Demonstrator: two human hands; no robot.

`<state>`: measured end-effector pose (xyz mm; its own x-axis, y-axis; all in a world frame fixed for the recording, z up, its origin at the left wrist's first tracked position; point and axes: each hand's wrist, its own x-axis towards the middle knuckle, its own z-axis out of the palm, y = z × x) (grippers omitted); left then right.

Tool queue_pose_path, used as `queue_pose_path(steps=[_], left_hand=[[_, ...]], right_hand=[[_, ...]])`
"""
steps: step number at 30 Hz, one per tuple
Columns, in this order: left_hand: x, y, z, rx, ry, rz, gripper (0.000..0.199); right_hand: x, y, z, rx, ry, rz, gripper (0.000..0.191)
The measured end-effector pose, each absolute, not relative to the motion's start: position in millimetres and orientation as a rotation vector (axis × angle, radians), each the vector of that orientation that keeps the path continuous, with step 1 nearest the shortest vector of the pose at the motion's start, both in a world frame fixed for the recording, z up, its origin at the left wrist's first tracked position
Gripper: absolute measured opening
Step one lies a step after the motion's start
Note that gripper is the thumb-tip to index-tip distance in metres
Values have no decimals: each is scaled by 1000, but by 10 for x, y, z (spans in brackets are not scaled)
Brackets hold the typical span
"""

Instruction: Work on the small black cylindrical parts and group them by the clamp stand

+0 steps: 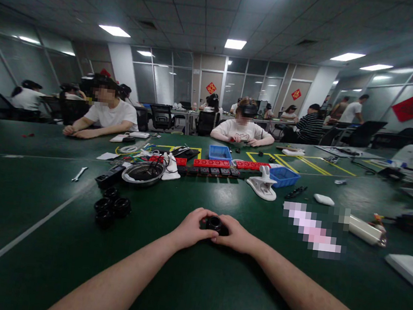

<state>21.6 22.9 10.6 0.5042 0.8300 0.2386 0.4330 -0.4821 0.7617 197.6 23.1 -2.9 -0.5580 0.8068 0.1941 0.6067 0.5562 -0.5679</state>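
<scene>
Both hands meet on the green table in front of me, around a small black part with a round, ring-shaped top (215, 222). My left hand (195, 229) curls about its left side, and my right hand (236, 235) wraps its right side. The thumbs come together at the near edge. Fingers cover much of the part, so its exact kind is not clear. To the left of my hands stands a cluster of black cylindrical parts (111, 206), similar in colour and apart from my hands.
Farther back are a metal bowl (143, 173) with dark cables, red power strips (212, 163), a white clip stand (263, 185) and blue trays (220, 152). A wrench (79, 174) lies left; a cream cylinder (364, 229) lies right. Co-workers sit across the table.
</scene>
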Motion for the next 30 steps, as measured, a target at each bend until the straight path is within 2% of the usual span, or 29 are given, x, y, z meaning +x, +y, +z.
queue_pose_path(steps=[5,12,30], left_hand=[[212,252,78,2090,1016,778,42],[209,253,75,2093,998,783,42],[233,225,91,2112,1037,779,40]], right_hand=[[2042,268,18,-1033,-2377,798,29],[2062,270,46,-958,-2374,904,26],[2029,282,-11,-1027,-2273,995,29]])
